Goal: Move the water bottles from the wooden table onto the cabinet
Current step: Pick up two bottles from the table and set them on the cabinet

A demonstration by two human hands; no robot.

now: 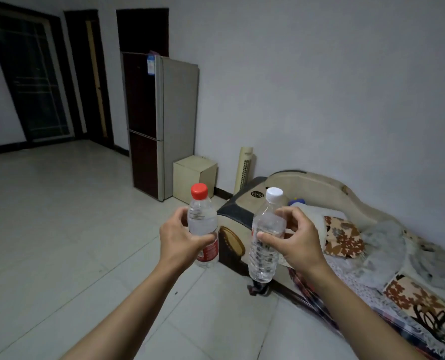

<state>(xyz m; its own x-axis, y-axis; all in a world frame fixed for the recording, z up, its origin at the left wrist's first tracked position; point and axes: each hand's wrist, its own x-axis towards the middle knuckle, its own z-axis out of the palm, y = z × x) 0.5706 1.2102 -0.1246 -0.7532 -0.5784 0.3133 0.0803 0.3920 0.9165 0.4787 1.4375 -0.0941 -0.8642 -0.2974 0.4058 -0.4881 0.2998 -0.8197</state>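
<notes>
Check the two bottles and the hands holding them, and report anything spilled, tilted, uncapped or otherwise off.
Nothing stands out. The left hand grips the red-capped bottle, the right hand grips the white-capped bottle. Both are capped, roughly upright, held in the air over the tiled floor, with no spill visible.

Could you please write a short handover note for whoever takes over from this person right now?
Left hand grips the red-capped bottle, upright. Right hand grips the white-capped bottle, tilted slightly. Both bottles are carried in the air over the tiled floor, beside the sofa. Neither the wooden table nor the cabinet is identifiable in view. Done: both picked up. Left: set both on the cabinet.
</notes>
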